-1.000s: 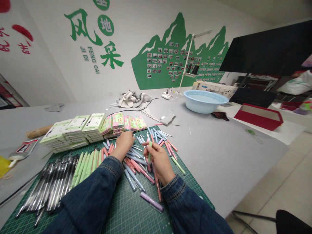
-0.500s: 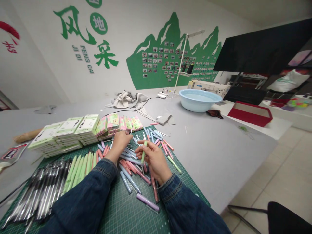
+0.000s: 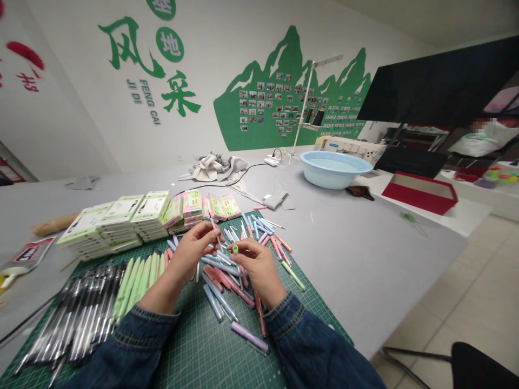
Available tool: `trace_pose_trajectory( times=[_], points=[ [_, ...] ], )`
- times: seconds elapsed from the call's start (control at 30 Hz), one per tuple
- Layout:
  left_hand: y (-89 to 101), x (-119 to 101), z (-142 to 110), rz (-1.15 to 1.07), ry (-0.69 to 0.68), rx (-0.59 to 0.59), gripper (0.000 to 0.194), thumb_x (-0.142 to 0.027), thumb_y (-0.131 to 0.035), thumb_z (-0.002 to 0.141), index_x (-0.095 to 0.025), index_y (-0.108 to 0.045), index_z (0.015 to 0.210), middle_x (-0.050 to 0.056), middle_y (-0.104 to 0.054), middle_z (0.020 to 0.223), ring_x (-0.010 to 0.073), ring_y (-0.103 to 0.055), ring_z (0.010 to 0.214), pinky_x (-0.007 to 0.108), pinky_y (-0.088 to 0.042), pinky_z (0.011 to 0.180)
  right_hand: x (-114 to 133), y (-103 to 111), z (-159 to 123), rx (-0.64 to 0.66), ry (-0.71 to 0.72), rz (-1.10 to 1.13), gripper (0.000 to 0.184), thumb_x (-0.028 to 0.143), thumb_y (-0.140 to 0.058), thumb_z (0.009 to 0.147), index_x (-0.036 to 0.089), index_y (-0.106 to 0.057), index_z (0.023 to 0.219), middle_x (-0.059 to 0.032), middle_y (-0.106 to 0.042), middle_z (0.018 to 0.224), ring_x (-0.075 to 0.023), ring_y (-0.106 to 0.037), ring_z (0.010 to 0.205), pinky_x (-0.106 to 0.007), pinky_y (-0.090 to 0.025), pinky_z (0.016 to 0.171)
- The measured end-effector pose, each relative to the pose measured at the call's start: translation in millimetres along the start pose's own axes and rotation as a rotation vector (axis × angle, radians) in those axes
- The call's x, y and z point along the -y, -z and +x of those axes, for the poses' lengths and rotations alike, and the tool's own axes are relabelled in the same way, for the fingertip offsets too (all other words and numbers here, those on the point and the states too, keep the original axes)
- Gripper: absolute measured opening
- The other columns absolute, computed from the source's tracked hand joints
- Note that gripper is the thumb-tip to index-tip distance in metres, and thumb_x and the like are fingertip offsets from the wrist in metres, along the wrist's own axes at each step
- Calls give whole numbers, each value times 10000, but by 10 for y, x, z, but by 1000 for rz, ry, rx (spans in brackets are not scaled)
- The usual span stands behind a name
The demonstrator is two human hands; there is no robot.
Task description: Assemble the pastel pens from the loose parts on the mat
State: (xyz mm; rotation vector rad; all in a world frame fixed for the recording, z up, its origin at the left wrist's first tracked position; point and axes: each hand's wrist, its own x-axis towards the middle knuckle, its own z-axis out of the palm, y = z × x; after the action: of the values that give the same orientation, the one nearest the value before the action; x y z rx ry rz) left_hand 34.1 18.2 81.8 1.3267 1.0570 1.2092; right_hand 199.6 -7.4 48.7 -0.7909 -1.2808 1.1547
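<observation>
A thin whitish pen refill (image 3: 215,229) is pinched in the fingertips of my left hand (image 3: 194,249), standing at a slant. My right hand (image 3: 259,266) grips a light green pen barrel (image 3: 235,250), its hollow round end facing up towards me. Refill and barrel are close together but apart. Beneath both hands lies a loose pile of blue, pink and purple pen parts (image 3: 227,294) on a green cutting mat (image 3: 194,346). A purple pen barrel (image 3: 250,337) lies nearer to me, and a green one (image 3: 292,276) to the right of my right hand.
Left of my hands are light green pens (image 3: 132,283) in a row and many clear-and-black pens (image 3: 77,308). Behind them stand stacked white-green boxes (image 3: 117,221) and pink-green boxes (image 3: 192,204). Farther back are grey cloth (image 3: 214,166), a blue basin (image 3: 336,172) and a red box (image 3: 419,193).
My left hand has turned, bringing the refill lower and closer to the barrel. The green barrel in my right hand has tilted so its hollow end shows. The view has shifted slightly.
</observation>
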Motion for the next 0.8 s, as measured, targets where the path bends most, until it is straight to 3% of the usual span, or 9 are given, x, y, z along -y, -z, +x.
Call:
trace_pose_trajectory(
  times=[0.1, 0.23, 0.37, 0.57, 0.8],
  points=[
    [-25, -23, -50, 47, -28, 38, 186, -366, -626, 800, -182, -596, 795, -14, -599, 713, 89, -488, 548, 206, -410, 506, -7, 2, 3, -8, 19, 61, 121, 176, -722, 683, 216, -742, 795, -28, -671, 850, -198, -600, 867, -339, -441, 844],
    [-32, -39, -68, 93, -88, 25, 166, -344, -633, 803, -180, -622, 786, -37, -532, 612, 90, -452, 530, 205, -387, 510, -54, 9, 23, -52, -128, 163, 175, 190, -742, 666, 193, -726, 840, -24, -681, 799, -183, -607, 788, -333, -461, 786],
    [-37, -61, -71, 110, -77, -9, 165, -336, -653, 792, -175, -628, 768, -44, -497, 569, 86, -445, 523, 195, -386, 503, -81, 10, 42, -73, -182, 160, 323, 167, -750, 642, 192, -692, 959, 10, -663, 726, -160, -610, 720, -296, -462, 724],
    [-58, -92, -83, -38, -38, -26, 197, -351, -685, 761, -178, -639, 842, -4, -589, 703, 135, -584, 643, 235, -494, 563, -81, -20, 32, -32, -225, 270, 271, 214, -756, 649, 171, -678, 905, -23, -698, 804, -191, -668, 802, -320, -485, 779],
    [-83, -74, -79, -70, -81, -73, 201, -343, -677, 776, -177, -639, 883, 11, -619, 760, 144, -608, 696, 246, -521, 608, -76, -48, 14, 30, -175, 228, 231, 181, -715, 683, 177, -705, 914, -42, -724, 857, -200, -673, 831, -341, -481, 814]
  ],
)
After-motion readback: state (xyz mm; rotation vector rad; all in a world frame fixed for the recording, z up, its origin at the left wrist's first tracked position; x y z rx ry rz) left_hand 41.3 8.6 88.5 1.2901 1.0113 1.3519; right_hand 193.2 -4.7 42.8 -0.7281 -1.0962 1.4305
